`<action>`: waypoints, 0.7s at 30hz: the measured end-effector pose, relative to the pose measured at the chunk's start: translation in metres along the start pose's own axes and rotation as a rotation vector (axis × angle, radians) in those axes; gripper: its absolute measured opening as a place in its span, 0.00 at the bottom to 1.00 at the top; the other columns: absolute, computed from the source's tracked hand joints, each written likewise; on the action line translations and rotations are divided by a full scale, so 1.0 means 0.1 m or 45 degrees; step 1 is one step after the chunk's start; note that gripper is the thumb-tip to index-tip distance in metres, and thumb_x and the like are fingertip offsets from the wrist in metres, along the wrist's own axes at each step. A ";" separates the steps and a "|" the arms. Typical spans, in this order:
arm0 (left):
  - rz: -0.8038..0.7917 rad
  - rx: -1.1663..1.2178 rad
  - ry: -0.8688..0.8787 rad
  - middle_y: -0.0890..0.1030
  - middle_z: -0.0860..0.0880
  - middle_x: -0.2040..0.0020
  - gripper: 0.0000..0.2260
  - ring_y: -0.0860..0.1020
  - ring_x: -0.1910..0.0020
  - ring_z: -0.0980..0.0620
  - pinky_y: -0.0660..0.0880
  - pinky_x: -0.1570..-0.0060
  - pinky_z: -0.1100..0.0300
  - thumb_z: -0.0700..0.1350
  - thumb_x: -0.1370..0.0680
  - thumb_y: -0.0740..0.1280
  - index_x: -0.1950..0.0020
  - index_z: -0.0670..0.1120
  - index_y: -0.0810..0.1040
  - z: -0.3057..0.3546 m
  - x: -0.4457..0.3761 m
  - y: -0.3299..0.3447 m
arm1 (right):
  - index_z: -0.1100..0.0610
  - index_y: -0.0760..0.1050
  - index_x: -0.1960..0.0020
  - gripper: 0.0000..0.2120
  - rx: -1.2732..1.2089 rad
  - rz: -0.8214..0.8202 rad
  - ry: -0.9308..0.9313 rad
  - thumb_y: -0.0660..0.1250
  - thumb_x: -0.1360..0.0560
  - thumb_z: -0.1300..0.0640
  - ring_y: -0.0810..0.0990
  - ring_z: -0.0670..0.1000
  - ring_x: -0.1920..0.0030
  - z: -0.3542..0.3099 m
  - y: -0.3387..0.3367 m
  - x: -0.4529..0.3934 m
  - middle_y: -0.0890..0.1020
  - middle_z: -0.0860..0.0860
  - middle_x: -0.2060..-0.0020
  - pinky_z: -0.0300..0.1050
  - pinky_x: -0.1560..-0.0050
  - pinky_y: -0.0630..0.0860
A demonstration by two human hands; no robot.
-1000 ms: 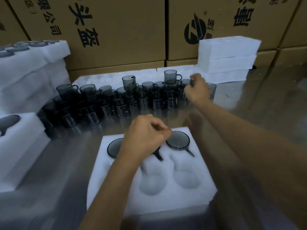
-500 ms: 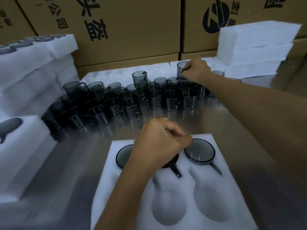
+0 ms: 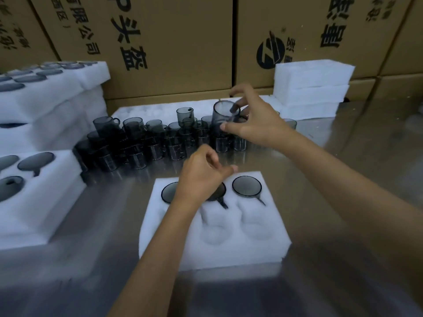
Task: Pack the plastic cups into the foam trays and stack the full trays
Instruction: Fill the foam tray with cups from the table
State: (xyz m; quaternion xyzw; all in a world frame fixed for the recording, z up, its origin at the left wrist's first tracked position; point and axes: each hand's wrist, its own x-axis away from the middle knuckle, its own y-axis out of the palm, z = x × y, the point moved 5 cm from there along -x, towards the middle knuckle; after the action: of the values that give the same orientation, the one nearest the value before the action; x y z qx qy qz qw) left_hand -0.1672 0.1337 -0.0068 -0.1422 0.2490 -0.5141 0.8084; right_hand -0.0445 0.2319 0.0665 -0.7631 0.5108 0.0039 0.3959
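On the steel worktop (image 3: 343,179) a white foam tray (image 3: 229,248) sits near the front edge, about midway across. Its far row of pockets holds three smoky grey plastic cups: the right one (image 3: 246,186) shows its full rim with the handle slotted toward the near side, the left one (image 3: 168,193) is half covered by the wrist, and the middle one (image 3: 218,195) is mostly under the left hand (image 3: 201,177). That hand hovers over the middle cup with its fingers curled in loosely; whether it touches or grips the cup cannot be told. The two visible pockets of the near row (image 3: 235,227) hold nothing. The right hand (image 3: 254,120) reaches to the far side of the worktop and pinches a grey handled cup (image 3: 223,115) between thumb and fingers, holding it upright above the cluster of loose cups (image 3: 146,143) that stands in stacked rows across the far middle. A flat foam sheet (image 3: 148,112) lies behind the cluster. At the left edge sits a partly filled tray (image 3: 45,202), and behind it a taller pile of filled trays (image 3: 57,94). At the far right corner stands a stack of foam trays (image 3: 311,90). Printed cardboard cartons (image 3: 183,42) line the back.
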 end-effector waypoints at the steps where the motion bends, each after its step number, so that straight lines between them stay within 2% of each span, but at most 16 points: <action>1: 0.085 0.076 0.003 0.80 0.55 0.59 0.19 0.77 0.63 0.56 0.76 0.56 0.53 0.52 0.33 0.80 0.53 0.50 0.73 0.02 0.03 -0.07 | 0.44 0.65 0.34 0.31 -0.053 -0.002 0.022 0.77 0.30 0.52 0.78 0.43 0.52 -0.02 0.02 0.17 0.74 0.42 0.49 0.35 0.56 0.75; 2: 0.143 0.142 0.020 0.80 0.55 0.53 0.22 0.79 0.59 0.57 0.77 0.53 0.54 0.51 0.33 0.80 0.46 0.51 0.73 0.04 0.07 -0.15 | 0.45 0.65 0.34 0.31 -0.107 0.005 0.023 0.78 0.31 0.55 0.77 0.41 0.49 -0.05 0.04 0.34 0.75 0.42 0.47 0.36 0.52 0.74; 4: 0.128 0.208 0.103 0.78 0.57 0.39 0.32 0.78 0.45 0.58 0.77 0.44 0.55 0.48 0.31 0.80 0.31 0.54 0.69 0.09 0.17 -0.24 | 0.48 0.68 0.33 0.32 -0.213 0.048 -0.027 0.77 0.32 0.60 0.76 0.43 0.42 -0.14 0.11 0.69 0.76 0.45 0.42 0.41 0.40 0.74; 6: 0.013 0.231 0.231 0.75 0.57 0.31 0.39 0.76 0.36 0.59 0.76 0.40 0.58 0.42 0.28 0.77 0.23 0.59 0.62 0.14 0.34 -0.26 | 0.50 0.70 0.34 0.30 -0.289 0.110 -0.106 0.74 0.33 0.62 0.75 0.45 0.37 -0.26 0.14 1.00 0.77 0.44 0.39 0.48 0.34 0.73; 7: -0.028 0.234 0.304 0.75 0.59 0.31 0.40 0.76 0.35 0.60 0.76 0.43 0.61 0.39 0.27 0.75 0.22 0.61 0.60 0.16 0.44 -0.26 | 0.49 0.70 0.34 0.30 -0.296 0.134 -0.132 0.73 0.34 0.62 0.75 0.46 0.36 -0.31 0.15 1.12 0.77 0.42 0.39 0.51 0.33 0.73; 9: -0.023 0.188 0.411 0.77 0.63 0.35 0.38 0.77 0.38 0.63 0.77 0.48 0.66 0.37 0.27 0.73 0.24 0.64 0.63 0.21 0.63 -0.26 | 0.43 0.68 0.34 0.31 -0.256 0.151 -0.151 0.71 0.34 0.61 0.73 0.46 0.34 -0.37 0.17 1.31 0.76 0.37 0.40 0.55 0.32 0.71; 11: 0.055 0.082 0.443 0.78 0.65 0.39 0.29 0.77 0.40 0.62 0.76 0.49 0.63 0.45 0.28 0.72 0.30 0.65 0.68 0.26 0.79 -0.27 | 0.40 0.67 0.34 0.32 -0.259 0.159 -0.136 0.72 0.33 0.62 0.71 0.47 0.31 -0.37 0.19 1.45 0.74 0.35 0.39 0.57 0.29 0.67; 13: 0.139 -0.028 0.396 0.79 0.66 0.43 0.25 0.78 0.44 0.61 0.74 0.52 0.61 0.57 0.32 0.69 0.36 0.66 0.68 0.29 0.90 -0.28 | 0.40 0.67 0.34 0.33 -0.341 0.188 -0.064 0.72 0.32 0.63 0.69 0.50 0.30 -0.34 0.17 1.55 0.72 0.40 0.35 0.57 0.29 0.67; 15: 0.206 -0.101 0.365 0.79 0.65 0.47 0.25 0.79 0.49 0.59 0.75 0.56 0.58 0.62 0.34 0.69 0.38 0.63 0.66 0.30 0.94 -0.28 | 0.41 0.68 0.34 0.32 -0.402 0.212 -0.004 0.74 0.32 0.61 0.69 0.49 0.29 -0.31 0.13 1.61 0.72 0.44 0.33 0.54 0.28 0.68; 17: 0.272 -0.174 0.399 0.77 0.67 0.52 0.26 0.78 0.52 0.59 0.73 0.60 0.58 0.62 0.33 0.69 0.40 0.59 0.64 0.33 0.95 -0.27 | 0.44 0.70 0.36 0.28 -0.448 0.229 -0.004 0.75 0.32 0.58 0.73 0.44 0.33 -0.30 0.10 1.64 0.76 0.45 0.38 0.50 0.30 0.69; 19: 0.301 -0.249 0.393 0.72 0.71 0.56 0.27 0.75 0.57 0.60 0.69 0.64 0.60 0.59 0.32 0.73 0.40 0.59 0.62 0.34 0.95 -0.25 | 0.48 0.71 0.37 0.26 -0.483 0.200 -0.016 0.78 0.31 0.57 0.76 0.45 0.36 -0.32 0.12 1.65 0.79 0.45 0.41 0.48 0.32 0.71; 21: 0.292 -0.286 0.359 0.72 0.70 0.59 0.29 0.74 0.60 0.59 0.70 0.66 0.61 0.57 0.31 0.77 0.39 0.59 0.61 0.33 0.96 -0.22 | 0.50 0.73 0.38 0.25 -0.470 0.199 -0.014 0.79 0.30 0.58 0.77 0.45 0.37 -0.34 0.15 1.66 0.80 0.45 0.43 0.44 0.34 0.72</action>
State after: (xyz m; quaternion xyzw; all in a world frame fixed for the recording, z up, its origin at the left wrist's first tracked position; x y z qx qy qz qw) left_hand -0.1328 0.0370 0.0068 -0.1287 0.4300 -0.4025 0.7978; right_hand 0.0096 0.0804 0.0125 -0.7807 0.5569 0.1322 0.2506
